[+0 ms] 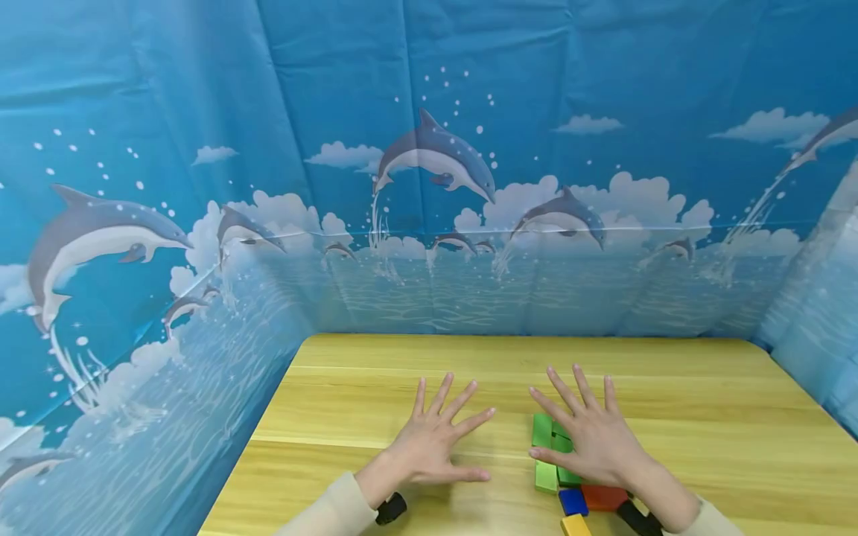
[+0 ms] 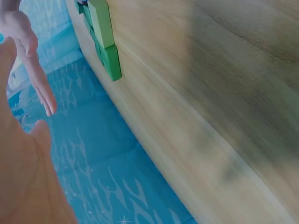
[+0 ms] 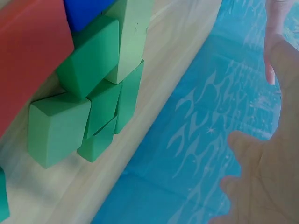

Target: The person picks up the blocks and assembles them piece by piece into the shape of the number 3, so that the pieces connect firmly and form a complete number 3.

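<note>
Both hands hover over the wooden table with fingers straight and spread wide, holding nothing. My left hand (image 1: 429,447) is over the middle of the table, left of the blocks. The right hand (image 1: 603,443) is above a cluster of green blocks (image 3: 100,60) and hides part of them in the head view. In the right wrist view the green blocks lie close together, beside a red block (image 3: 28,56) and a blue block (image 3: 86,11). A yellow block (image 1: 575,525) lies nearest me, at the bottom edge of the head view.
The wooden tabletop (image 1: 362,380) has rounded far corners. A blue curtain (image 1: 429,290) printed with dolphins and clouds hangs behind it and at both sides. Each wrist wears a black device, seen at the left wrist (image 1: 392,508) and right wrist (image 1: 637,519).
</note>
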Action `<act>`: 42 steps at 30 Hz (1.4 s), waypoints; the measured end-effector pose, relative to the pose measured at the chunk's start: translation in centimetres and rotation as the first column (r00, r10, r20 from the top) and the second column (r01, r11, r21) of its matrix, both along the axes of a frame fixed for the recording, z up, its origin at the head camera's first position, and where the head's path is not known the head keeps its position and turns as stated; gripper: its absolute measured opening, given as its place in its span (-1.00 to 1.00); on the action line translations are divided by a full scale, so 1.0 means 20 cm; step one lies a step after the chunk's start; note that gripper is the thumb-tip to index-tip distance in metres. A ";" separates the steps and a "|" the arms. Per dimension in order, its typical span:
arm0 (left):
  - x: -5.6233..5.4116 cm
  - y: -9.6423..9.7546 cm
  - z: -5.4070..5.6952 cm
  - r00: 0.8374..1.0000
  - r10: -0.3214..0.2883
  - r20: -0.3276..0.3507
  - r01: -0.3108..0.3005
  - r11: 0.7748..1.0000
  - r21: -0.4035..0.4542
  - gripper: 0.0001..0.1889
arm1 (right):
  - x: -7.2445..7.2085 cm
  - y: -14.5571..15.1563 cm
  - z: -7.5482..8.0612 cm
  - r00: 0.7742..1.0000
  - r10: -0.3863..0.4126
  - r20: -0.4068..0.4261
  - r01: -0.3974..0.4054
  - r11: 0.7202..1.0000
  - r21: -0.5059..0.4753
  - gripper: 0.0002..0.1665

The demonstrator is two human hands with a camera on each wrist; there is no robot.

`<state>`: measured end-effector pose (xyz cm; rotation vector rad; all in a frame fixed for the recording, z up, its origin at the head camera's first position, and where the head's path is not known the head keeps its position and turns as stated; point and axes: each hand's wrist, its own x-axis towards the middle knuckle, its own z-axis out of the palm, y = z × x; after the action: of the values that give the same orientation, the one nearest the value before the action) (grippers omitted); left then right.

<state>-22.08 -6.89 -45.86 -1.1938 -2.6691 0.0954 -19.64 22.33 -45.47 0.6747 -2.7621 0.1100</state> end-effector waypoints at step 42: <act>-0.07 -0.03 -0.24 0.878 -0.084 0.472 -0.241 0.774 0.586 -0.63 | -0.24 0.08 -0.10 0.876 0.014 0.482 0.136 0.952 -0.276 -0.42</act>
<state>-23.42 -7.51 -50.69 -0.9424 -2.7446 -1.1454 -24.45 23.90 -47.50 0.5287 -3.1231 0.7706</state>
